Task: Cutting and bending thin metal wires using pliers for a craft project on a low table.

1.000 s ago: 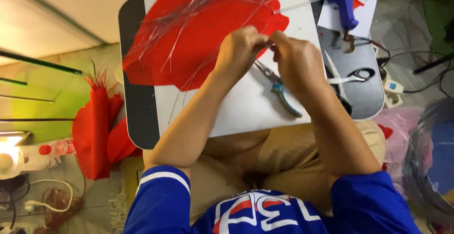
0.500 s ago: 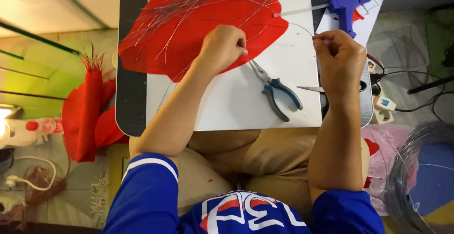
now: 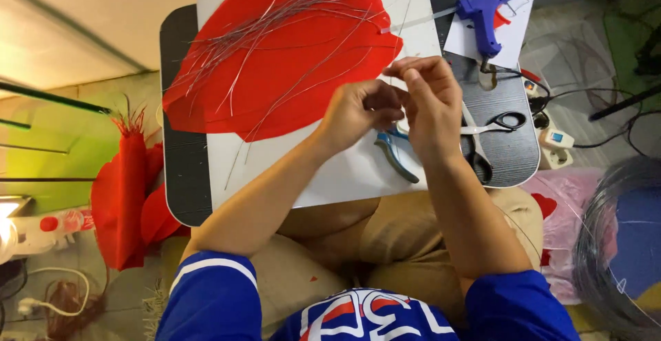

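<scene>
Pinching a thin wire (image 3: 403,79) at centre frame, your left hand (image 3: 358,110) and right hand (image 3: 430,100) twist it; next, steady tension.

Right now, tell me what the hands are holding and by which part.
Both hands, left hand and right hand, pinch a thin wire at its near end between the fingers; the exact grip is hidden.

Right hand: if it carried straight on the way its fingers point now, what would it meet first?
The right hand points leftward at the left hand, so it would likely meet those fingers first; they already look close or touching. Beyond lies the red sheet, though depth is unclear.
</scene>
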